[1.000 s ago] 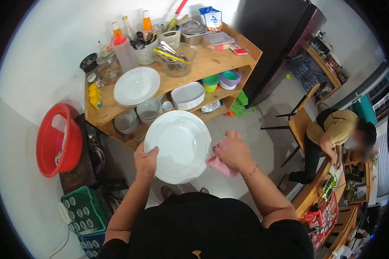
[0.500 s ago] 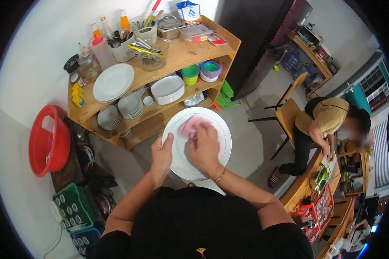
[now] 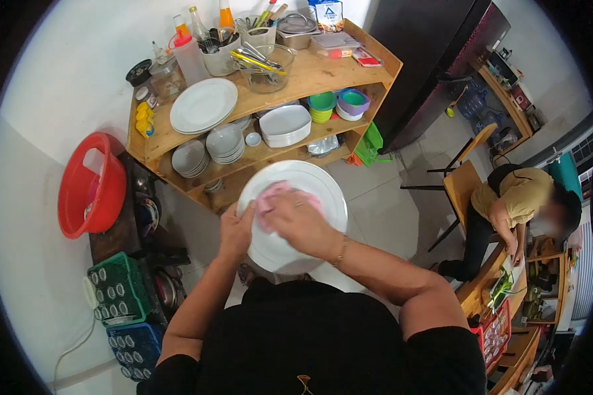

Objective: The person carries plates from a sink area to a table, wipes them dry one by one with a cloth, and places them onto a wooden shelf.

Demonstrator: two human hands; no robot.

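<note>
The glass bowl [image 3: 267, 80] on the shelf [image 3: 316, 76] holds cutlery; the red tub [image 3: 112, 191] at left has items inside, hard to make out. The plate [image 3: 293, 243] is between the hands: the left hand [image 3: 236, 232] grips its left rim, the right hand [image 3: 299, 222] presses the pink cloth [image 3: 267, 197] onto its face, partly hiding both. The left fingers are hidden beneath the plate.
</note>
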